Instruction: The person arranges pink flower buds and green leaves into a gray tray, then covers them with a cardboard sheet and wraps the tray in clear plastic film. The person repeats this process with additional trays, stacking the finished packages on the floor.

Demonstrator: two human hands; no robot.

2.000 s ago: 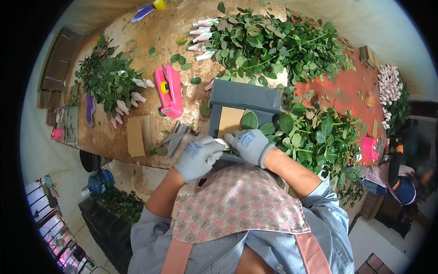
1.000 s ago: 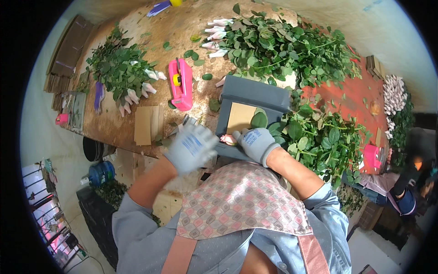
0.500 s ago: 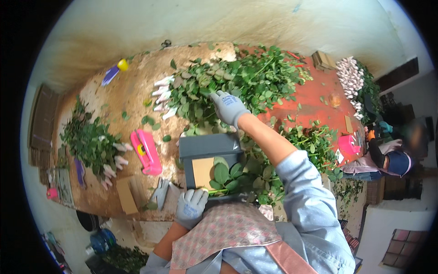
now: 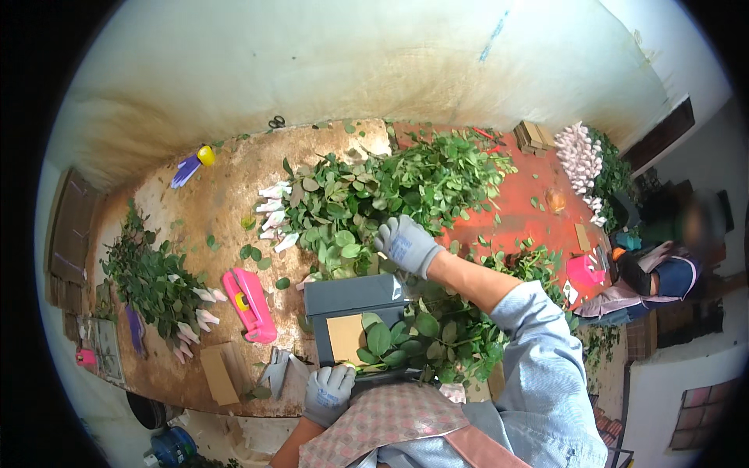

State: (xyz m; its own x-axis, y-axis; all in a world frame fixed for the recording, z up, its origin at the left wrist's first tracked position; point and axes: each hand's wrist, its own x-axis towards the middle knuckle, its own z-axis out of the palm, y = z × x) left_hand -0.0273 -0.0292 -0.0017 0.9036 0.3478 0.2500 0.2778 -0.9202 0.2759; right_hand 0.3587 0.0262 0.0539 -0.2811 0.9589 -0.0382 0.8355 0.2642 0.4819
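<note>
My left hand (image 4: 329,394), in a grey glove, is closed on a leafy flower stem (image 4: 378,361) at the near edge of a dark grey box-like stand (image 4: 351,295). The stem's leaves spread to the right across a brown cardboard sheet (image 4: 346,339) on the stand. Its flower head is hidden by the hand. My right hand (image 4: 406,243), also gloved, is beyond the stand at the near side of a large leafy pile of stems (image 4: 367,191). Its fingers are bent and together; whatever they grip is hidden. Pale flower heads (image 4: 273,214) stick out of the pile's left end.
A pink stapler-like tool (image 4: 251,304) and cut cardboard (image 4: 220,374) lie left of the stand. Farther left are a leafy bunch (image 4: 148,273) and a purple-and-yellow item (image 4: 192,165). At right, a co-worker (image 4: 659,281) stands by a pink tool (image 4: 585,269) and bundled pale flowers (image 4: 579,156).
The whole scene sits lower in the picture as the view tilts up. My right hand has drawn back from the leafy pile toward the stand, its fingers more bent. My left hand stays at the stem.
</note>
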